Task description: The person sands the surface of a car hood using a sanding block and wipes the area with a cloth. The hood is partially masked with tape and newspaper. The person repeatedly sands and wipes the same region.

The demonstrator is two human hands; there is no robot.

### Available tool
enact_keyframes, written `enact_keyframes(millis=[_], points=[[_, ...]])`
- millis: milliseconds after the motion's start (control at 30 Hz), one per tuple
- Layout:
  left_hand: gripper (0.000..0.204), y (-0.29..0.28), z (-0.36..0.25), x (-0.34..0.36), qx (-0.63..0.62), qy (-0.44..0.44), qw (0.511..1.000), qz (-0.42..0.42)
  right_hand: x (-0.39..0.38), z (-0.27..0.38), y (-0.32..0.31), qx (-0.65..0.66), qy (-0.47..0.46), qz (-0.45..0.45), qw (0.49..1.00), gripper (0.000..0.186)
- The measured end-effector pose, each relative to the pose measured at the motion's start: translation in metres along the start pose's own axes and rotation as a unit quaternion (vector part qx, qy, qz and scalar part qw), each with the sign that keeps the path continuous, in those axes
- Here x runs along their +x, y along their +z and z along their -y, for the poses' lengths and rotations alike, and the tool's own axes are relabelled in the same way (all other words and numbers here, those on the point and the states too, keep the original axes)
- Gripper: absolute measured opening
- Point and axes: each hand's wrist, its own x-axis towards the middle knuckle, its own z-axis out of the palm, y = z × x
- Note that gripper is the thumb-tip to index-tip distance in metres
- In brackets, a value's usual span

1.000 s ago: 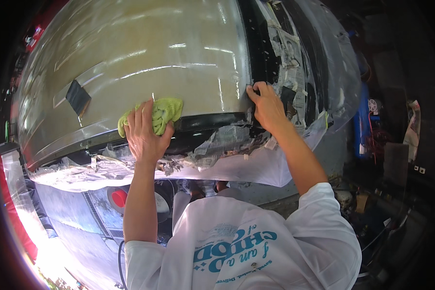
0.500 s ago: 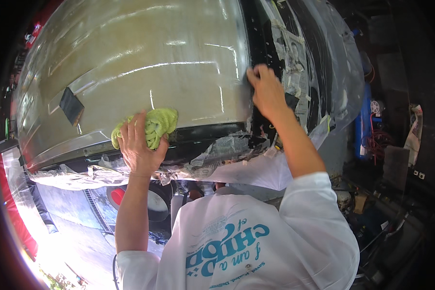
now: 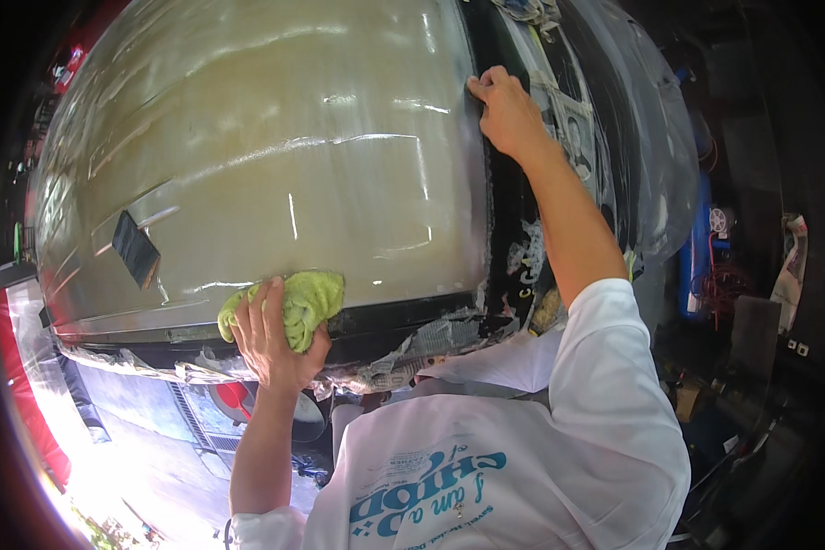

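Note:
A wet, glossy beige vehicle panel (image 3: 275, 202) fills the middle of the view. At its near edge my left hand (image 3: 270, 344) is closed around a bunched yellow-green towel (image 3: 310, 307), pressing it against the panel. My right hand (image 3: 509, 115) is farther off, at the panel's right edge beside a black strip. Its fingers are pinched together at that edge; whatever they hold, if anything, is mostly hidden. On the panel's left part lies a dark folded piece of sandpaper (image 3: 136, 249) with a brownish edge.
Newspaper masking (image 3: 445, 336) and plastic film (image 3: 646, 156) cover the parts next to the panel. A blue tank (image 3: 697, 243) and coiled red hose (image 3: 726, 278) stand at the right. Below the near edge, at the left, is a red and white round object (image 3: 234, 399).
My right hand has slid farther away along the panel's right edge. The left hand stays on the towel at the near edge. The whole view has shifted slightly.

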Motion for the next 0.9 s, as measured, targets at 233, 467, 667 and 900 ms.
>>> enact_keyframes(millis=[233,467,667,900], points=[[0.081,-0.004,0.001,0.004,0.005,0.013,1.000,0.004,0.116,-0.035,0.015,-0.016,0.032,0.016,0.999,0.039],[0.084,-0.004,0.001,0.009,-0.009,0.012,1.000,0.001,0.072,-0.008,0.002,0.030,0.117,0.050,0.991,0.033],[0.082,-0.007,0.000,0.006,-0.007,-0.006,1.000,0.015,-0.092,0.048,-0.027,0.004,0.011,0.071,0.997,0.046],[0.082,-0.004,0.001,0.005,-0.003,-0.007,1.000,0.019,-0.025,0.012,-0.016,-0.007,0.007,0.022,1.000,0.047]])
